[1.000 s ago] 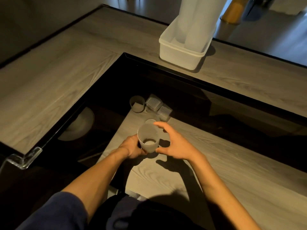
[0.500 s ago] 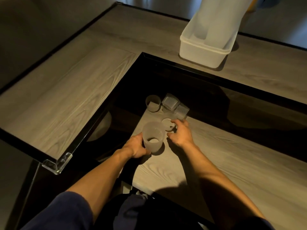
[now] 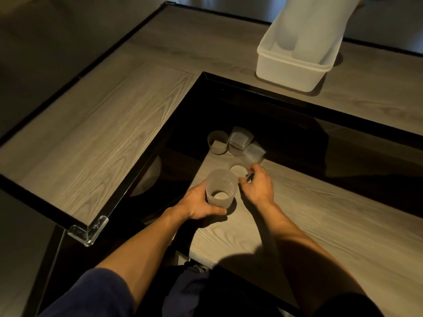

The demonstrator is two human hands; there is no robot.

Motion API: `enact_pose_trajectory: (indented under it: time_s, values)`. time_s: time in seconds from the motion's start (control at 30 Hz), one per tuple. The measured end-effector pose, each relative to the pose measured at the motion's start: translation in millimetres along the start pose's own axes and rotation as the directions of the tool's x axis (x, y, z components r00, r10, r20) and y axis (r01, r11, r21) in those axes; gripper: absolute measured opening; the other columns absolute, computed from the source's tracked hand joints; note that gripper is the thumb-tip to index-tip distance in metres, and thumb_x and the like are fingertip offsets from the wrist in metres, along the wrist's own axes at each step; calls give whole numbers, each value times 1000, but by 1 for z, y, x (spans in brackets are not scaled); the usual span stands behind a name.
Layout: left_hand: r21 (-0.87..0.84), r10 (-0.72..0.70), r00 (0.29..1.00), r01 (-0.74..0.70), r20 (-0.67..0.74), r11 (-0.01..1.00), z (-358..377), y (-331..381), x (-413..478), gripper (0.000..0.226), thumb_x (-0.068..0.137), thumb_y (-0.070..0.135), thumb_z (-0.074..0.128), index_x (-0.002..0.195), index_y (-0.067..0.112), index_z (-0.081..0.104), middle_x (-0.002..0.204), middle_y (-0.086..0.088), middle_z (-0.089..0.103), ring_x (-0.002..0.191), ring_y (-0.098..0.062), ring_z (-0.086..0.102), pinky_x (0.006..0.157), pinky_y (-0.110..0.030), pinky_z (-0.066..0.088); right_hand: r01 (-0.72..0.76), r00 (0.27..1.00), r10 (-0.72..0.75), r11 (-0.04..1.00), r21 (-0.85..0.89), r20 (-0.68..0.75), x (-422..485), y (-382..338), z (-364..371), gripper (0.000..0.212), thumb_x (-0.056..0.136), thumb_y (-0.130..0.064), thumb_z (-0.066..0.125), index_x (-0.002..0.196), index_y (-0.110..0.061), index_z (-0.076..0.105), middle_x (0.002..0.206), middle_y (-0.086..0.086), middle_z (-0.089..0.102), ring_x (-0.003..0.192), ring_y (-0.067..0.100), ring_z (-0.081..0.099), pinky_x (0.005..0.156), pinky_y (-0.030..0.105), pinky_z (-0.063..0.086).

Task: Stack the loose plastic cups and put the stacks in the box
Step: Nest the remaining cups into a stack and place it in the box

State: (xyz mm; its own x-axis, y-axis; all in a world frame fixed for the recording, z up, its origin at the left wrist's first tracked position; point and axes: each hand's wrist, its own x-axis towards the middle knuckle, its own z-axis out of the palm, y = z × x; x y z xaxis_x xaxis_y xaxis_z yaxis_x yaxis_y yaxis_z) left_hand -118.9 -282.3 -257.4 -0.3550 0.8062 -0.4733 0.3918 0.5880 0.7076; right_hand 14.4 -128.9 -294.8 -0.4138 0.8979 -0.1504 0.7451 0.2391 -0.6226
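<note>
Frosted plastic is the main thing here: a short stack (image 3: 220, 191) of nested cups stands near the far left corner of the lower tabletop (image 3: 320, 213), gripped low down by the left hand (image 3: 201, 207), whose thumb wraps round the near side.

A second ago the right hand (image 3: 259, 188) was spread beside the stack's rim. It has since left the stack and reached past it to the loose cup (image 3: 238, 171) standing just behind. This suggests the last cup is seated and the next one is being fetched.

The right hand's fingers (image 3: 256, 171) are now curled in close and appear to pinch the loose cup's right rim, with the thumb on the near side. The cup seems to be on the tabletop still, though the stack hides its base.

Further back, right at the far left corner, a frosted cup (image 3: 217, 145) and two ribbed clear cups (image 3: 239, 140) (image 3: 254, 154) wait in a tight cluster, one of them leaning.

The white box (image 3: 290, 69) stands well away on the upper tabletop (image 3: 114, 122), near its far edge, with tall stacks (image 3: 313, 24) already upright inside. Several cups are still to be nested before this stack goes in with them.
</note>
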Motion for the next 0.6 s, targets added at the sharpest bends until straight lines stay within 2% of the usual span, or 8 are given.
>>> enact_pose_trajectory:
  time_s: [0.07, 0.13, 0.2, 0.27, 0.37, 0.43, 0.5, 0.6]
  values:
    - [1, 3, 1000, -3, 1, 1000, 1, 1, 2, 86, 67, 35, 92, 139, 29, 46, 116, 13, 52, 115, -11, 49, 99, -28, 40, -22, 1000, 22, 993, 113, 4, -4, 1, -2, 48, 86, -32, 78, 126, -24, 53, 117, -5, 57, 108, 17, 56, 95, 39, 53]
    - [4, 6, 1000, -6, 5, 1000, 2, 2, 5, 86, 66, 36, 92, 139, 28, 46, 119, 12, 55, 116, -12, 50, 100, -30, 42, -48, 999, 45, 968, 247, 18, -11, -1, -8, 67, 85, -30, 79, 142, -23, 45, 129, -2, 55, 113, 14, 55, 98, 35, 51]
    - [5, 12, 1000, -12, 0, 1000, 4, 2, 9, 88, 66, 37, 92, 140, 27, 46, 123, 9, 57, 118, -14, 52, 103, -34, 44, -60, 998, 64, 949, 310, -4, -17, -6, -16, 76, 86, -31, 79, 150, -20, 40, 134, -1, 51, 117, 15, 53, 100, 31, 48]
    - [2, 14, 1000, -14, -3, 1000, 6, 3, 12, 89, 65, 37, 93, 141, 28, 46, 121, 10, 57, 119, -15, 53, 102, -33, 43, -82, 993, 109, 923, 376, -53, -22, -13, -28, 72, 87, -30, 79, 149, -17, 45, 136, 0, 48, 120, 14, 52, 100, 28, 47]
    - [-1, 19, 1000, -19, -7, 1000, 10, 5, 16, 88, 65, 36, 93, 139, 29, 46, 116, 13, 55, 117, -13, 53, 100, -31, 42, -40, 978, 139, 857, 513, -156, -30, -24, -59, 55, 87, -28, 79, 136, -23, 54, 133, -4, 49, 116, 8, 52, 87, 18, 49]
    - [-6, 28, 1000, -28, -4, 1000, 11, 5, 19, 86, 66, 35, 93, 138, 30, 46, 113, 16, 53, 116, -11, 52, 97, -29, 41, 77, 974, 66, 804, 590, -216, -36, -32, -82, 48, 86, -27, 79, 126, -30, 53, 128, -9, 53, 112, 4, 55, 84, 23, 54]
    - [-13, 46, 999, -46, -1, 999, 14, 6, 22, 87, 67, 33, 93, 139, 29, 46, 113, 16, 53, 115, -10, 52, 95, -27, 40, 222, 967, -101, 780, 585, -232, -43, -39, -102, 49, 84, -26, 80, 125, -28, 53, 126, -13, 56, 114, 8, 58, 77, 25, 53]
    - [-34, 77, 997, -78, -25, 996, 17, 10, 24, 83, 70, 28, 91, 139, 28, 46, 111, 16, 54, 109, -8, 52, 91, -24, 41, 344, 934, -346, 808, 479, -87, -52, -43, -113, 67, 81, -29, 84, 137, -27, 49, 134, -13, 58, 121, 4, 55, 83, 19, 50]
